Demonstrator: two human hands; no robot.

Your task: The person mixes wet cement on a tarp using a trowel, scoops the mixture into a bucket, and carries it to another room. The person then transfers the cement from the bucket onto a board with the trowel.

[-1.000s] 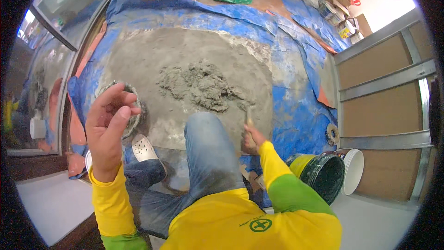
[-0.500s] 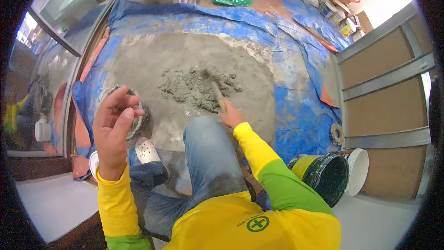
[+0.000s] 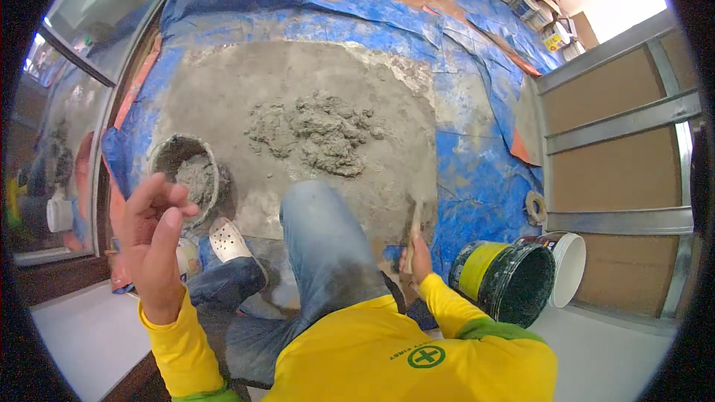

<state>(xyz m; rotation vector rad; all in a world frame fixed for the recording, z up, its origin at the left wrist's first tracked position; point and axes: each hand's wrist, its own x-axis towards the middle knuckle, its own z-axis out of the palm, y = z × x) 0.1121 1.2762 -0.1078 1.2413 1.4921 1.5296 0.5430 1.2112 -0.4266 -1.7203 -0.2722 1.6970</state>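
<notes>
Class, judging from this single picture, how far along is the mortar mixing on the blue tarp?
Done: a wet grey mortar heap sits on the blue tarp, and a small bucket holds some. In hand: the right hand grips a trowel at the patch's edge; the left hand is raised, empty. Left: the heap looks lumpy.

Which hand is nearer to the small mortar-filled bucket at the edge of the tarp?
Left. The left hand is raised, open and empty, just beside and below the small bucket. The right hand grips a trowel handle across the bent knee, far from the bucket.
</notes>
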